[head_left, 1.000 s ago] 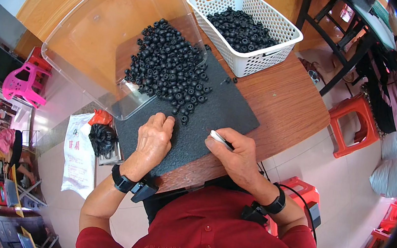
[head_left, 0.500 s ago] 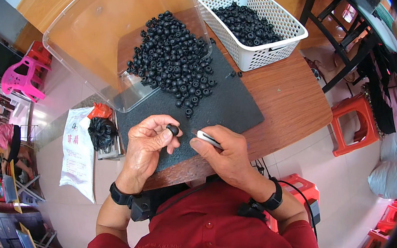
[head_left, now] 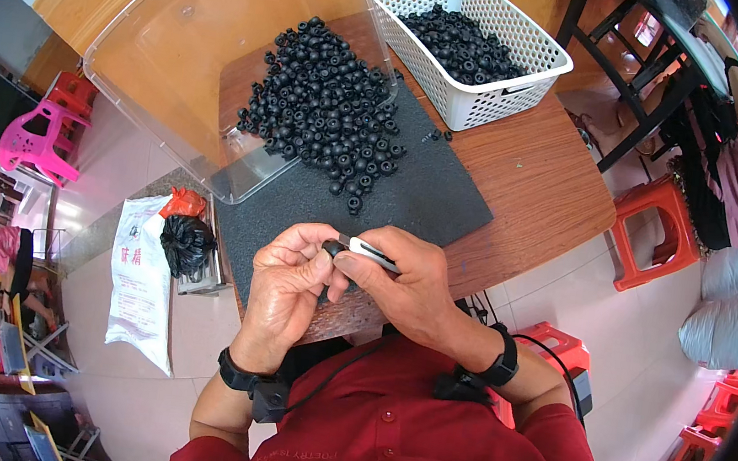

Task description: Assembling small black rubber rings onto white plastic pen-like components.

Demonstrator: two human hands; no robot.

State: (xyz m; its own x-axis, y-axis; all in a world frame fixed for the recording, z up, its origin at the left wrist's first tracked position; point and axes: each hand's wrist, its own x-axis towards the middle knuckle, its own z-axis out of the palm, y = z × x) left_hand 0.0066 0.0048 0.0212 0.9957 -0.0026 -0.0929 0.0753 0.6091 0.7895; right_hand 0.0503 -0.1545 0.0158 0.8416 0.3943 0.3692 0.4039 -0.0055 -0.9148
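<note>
Between the thumb and fingers of my left hand (head_left: 295, 272) is a small black round rubber piece (head_left: 334, 247). My right hand (head_left: 405, 276) grips a small white-handled knife (head_left: 372, 252), its short tip up against the piece. Both hands meet over the near edge of a dark grey mat (head_left: 429, 192). Beyond them, a heap of similar black rubber pieces (head_left: 324, 105) spills from a clear plastic bin (head_left: 149, 144) lying on its side. My fingers partly hide the held piece and the knife tip.
A white perforated basket (head_left: 458, 108) of black pieces stands at the back right of the wooden table (head_left: 540, 187). On the left are a white printed sack (head_left: 135, 294) and a black plastic bag (head_left: 187, 245). Red stools (head_left: 659, 234) stand to the right, near another person's arm.
My hands have come together: the left moved slightly right and the right slightly left. The knife tip, earlier apart from the black piece, is now at it.
</note>
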